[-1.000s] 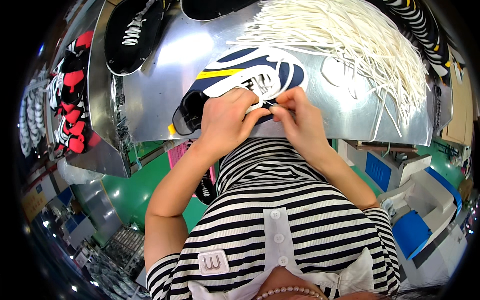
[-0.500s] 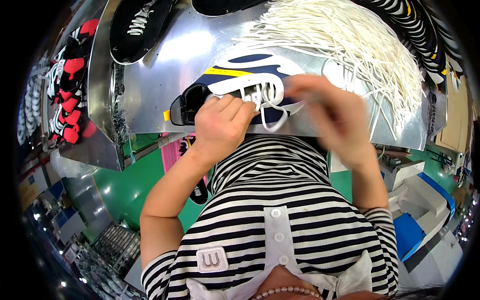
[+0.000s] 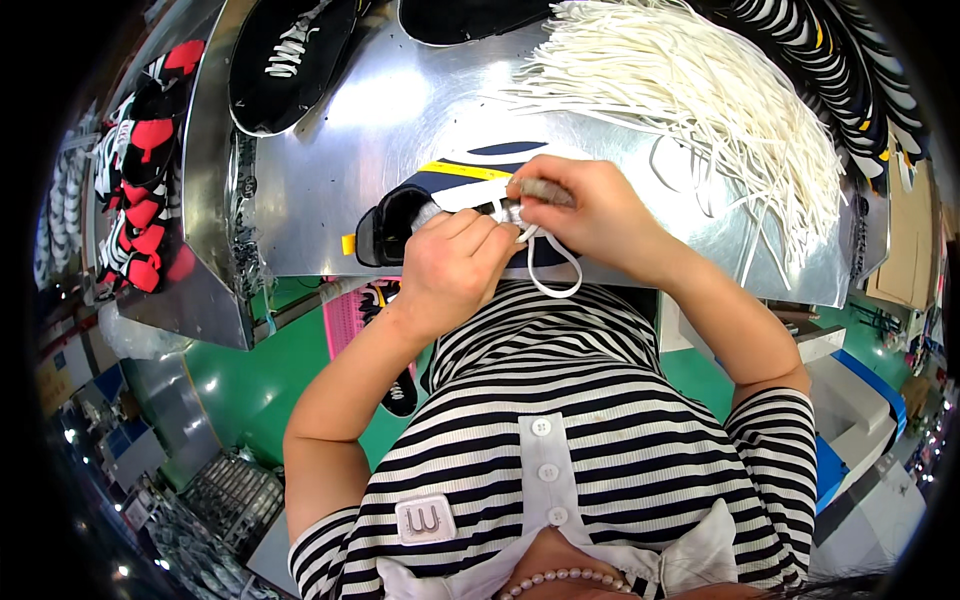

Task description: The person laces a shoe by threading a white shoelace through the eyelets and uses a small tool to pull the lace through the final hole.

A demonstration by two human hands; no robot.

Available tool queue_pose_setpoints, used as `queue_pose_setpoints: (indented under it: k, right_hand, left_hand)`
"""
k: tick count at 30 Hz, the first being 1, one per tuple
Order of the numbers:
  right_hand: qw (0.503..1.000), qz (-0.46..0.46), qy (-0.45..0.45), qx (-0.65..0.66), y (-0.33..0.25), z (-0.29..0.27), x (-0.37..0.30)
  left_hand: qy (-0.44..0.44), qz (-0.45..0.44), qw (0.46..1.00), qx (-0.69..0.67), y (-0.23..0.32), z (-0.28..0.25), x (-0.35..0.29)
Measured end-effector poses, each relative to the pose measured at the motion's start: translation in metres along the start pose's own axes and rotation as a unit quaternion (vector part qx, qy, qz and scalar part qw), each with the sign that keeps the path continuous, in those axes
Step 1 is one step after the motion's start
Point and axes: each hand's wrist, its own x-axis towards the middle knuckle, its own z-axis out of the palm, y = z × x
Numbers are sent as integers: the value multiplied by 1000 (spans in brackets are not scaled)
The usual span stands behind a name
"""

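Seen from above, a person in a black-and-white striped shirt [image 3: 560, 440] works at the near edge of a shiny metal tabletop [image 3: 330, 200]. The left hand [image 3: 455, 270] is curled in a clenched grip over the top of a shoe upper [image 3: 440, 195], a navy and white piece with a yellow stripe and a dark heel opening, which lies flat on the tabletop just in front of the person's chest. The right hand [image 3: 590, 215] is just beside the left, nearly touching it, its fingers pinched in a tight grip on a white shoelace [image 3: 550, 265]; a loop of that lace hangs down between the two hands, over the shoe's near edge. Farther back on the right, a large loose heap of white laces [image 3: 690, 100] spreads across the tabletop. At the far left lies a black shoe upper with white lacing [image 3: 290, 55], well apart from the hands. Beyond the tabletop's left edge, red and black shoe pieces [image 3: 140, 170] are stacked in a row.
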Motion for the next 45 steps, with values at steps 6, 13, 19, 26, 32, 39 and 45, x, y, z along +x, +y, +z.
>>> queue_pose_setpoints:
  k: [6,13,19,26,32,39,45]
  right_hand:
    - [901,-101,331,262,-28,-127,-7]
    - [966,0,103,237,12,-9,-12]
    - [974,41,67,214,18,1,-8]
    - [865,-42,279,415,26,-86,26]
    - [781,-120,400,465,54,-206,15]
    - [980,28,5,196,-9,-1,-34]
    - [976,28,128,174,0,10,-11]
  left_hand:
    - [-22,-5,1000,8,3,-1,1]
    - [-86,-82,991,-58,4,-12,6]
    - [-85,-314,916,-236,3,-20,8]
    - [-187,-190,962,-64,2,-9,-6]
    - [-173,-129,972,-97,-6,-8,1]
    - [-174,-251,925,-226,-5,-22,9]
    - [-127,-273,949,-90,0,-13,7]
